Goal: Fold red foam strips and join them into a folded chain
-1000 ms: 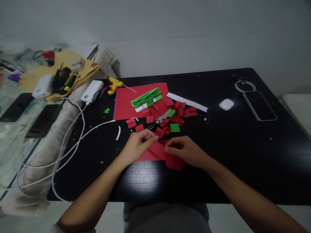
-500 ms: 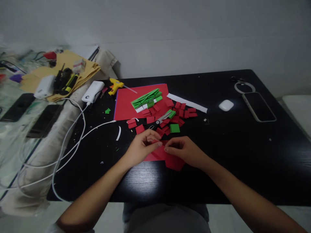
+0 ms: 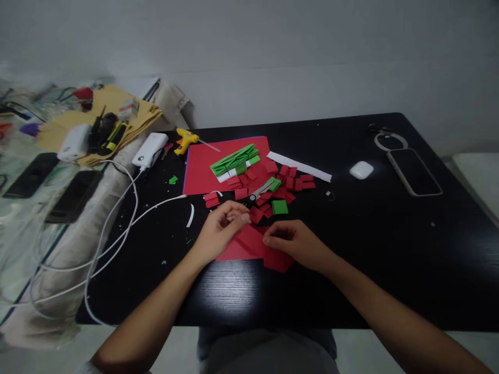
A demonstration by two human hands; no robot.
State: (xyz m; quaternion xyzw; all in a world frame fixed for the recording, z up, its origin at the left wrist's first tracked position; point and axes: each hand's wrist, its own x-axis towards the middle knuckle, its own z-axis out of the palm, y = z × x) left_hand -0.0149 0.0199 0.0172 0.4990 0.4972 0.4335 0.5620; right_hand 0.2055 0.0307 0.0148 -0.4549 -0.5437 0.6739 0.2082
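Observation:
Red paper [image 3: 249,243] lies on the black table in front of me, with a folded red part hanging towards its right side. My right hand [image 3: 298,243] pinches the paper near its right end, thumb against the bent fingers. Over the upper left of the paper, my left hand [image 3: 219,228] is closed, its thumb near the curled fingertips; whatever lies between them is hidden. Just beyond the hands are scissors [image 3: 259,192], a green folded square [image 3: 279,206] and several small red folded pieces [image 3: 288,182].
A red sheet [image 3: 198,166] bears a bundle of green folded paper [image 3: 236,160]. A yellow glue gun [image 3: 185,141] and white power bank [image 3: 150,149] lie at the back left, with a white cable [image 3: 134,223]. On the right are an earbud case [image 3: 361,170] and a phone [image 3: 415,172].
My left hand has shifted left and slightly away from me, widening the gap between the hands and uncovering more red paper. My right hand has stayed nearly still.

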